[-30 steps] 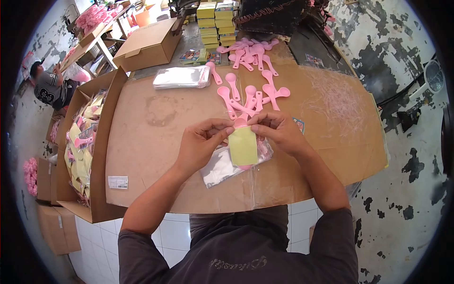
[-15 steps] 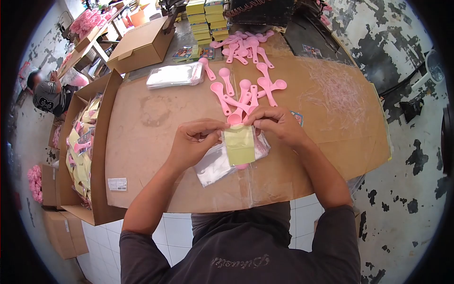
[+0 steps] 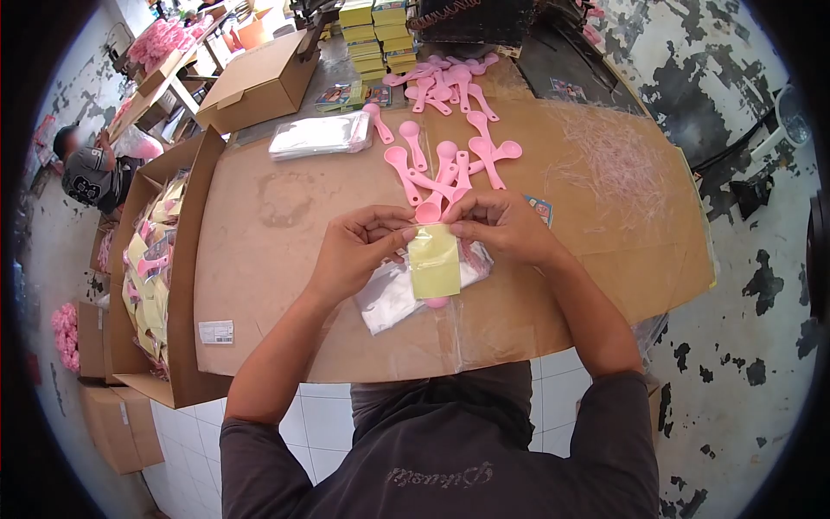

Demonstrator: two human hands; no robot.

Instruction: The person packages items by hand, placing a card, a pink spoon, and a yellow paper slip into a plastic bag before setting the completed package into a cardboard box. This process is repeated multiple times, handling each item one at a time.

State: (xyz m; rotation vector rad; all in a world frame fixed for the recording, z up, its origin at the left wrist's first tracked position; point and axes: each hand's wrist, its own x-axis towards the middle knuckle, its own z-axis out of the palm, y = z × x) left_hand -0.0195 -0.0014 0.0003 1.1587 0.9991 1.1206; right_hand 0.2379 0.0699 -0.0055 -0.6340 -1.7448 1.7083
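Observation:
Between my two hands is a clear plastic bag holding a pale yellow card (image 3: 435,266); the round end of a pink measuring spoon (image 3: 436,303) shows below the card. My left hand (image 3: 361,249) pinches the bag's top left corner with thumb and fingers. At the top right corner, my right hand (image 3: 500,227) does the same. Beneath the bag lies a pile of clear plastic bags (image 3: 380,303), partly covered. Just beyond my fingertips are loose pink spoons (image 3: 428,213), some overlapping. A small printed card (image 3: 540,210) lies partly behind my right hand.
To the left stands a carton (image 3: 181,381) filled with packed spoons. A stack of clear bags (image 3: 320,136), more pink spoons (image 3: 462,82) and card stacks (image 3: 363,43) sit toward the back. Plastic strips (image 3: 609,169) lie at right. Another person (image 3: 91,173) is at far left.
My left thumb has moved in onto the bag's top left corner. The bag stays between both hands, with its upper edge flatter; the view has shifted slightly.

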